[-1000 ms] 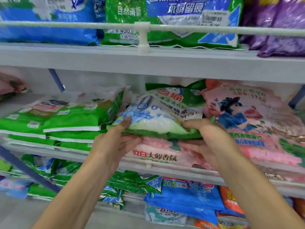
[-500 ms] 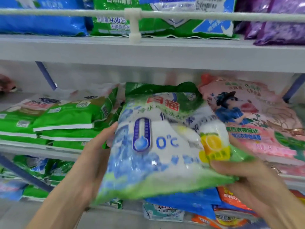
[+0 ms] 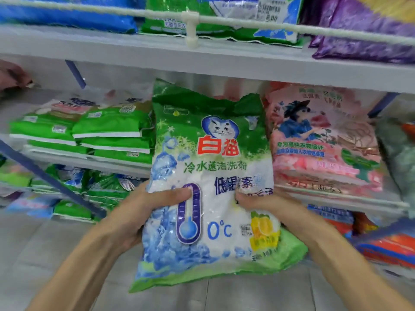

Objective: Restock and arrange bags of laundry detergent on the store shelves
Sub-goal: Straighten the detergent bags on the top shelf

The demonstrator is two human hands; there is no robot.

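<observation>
Holding a bag [image 3: 208,176] upright in both hands, off the shelf [image 3: 350,199].
Gripping it at mid-height with the left hand [image 3: 143,212], thumb across the front, and pinching its right side with the right hand [image 3: 265,205]; held before the shelf's front edge, between green bags [image 3: 107,131] left and pink bags [image 3: 323,149] right.

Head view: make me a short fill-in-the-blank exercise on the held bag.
The left hand and right hand hold one ____ between them.
The bag shows a thermometer beside ____ °C.
The stack to its right is mostly ____.
Missing: bag; 0; pink.
</observation>
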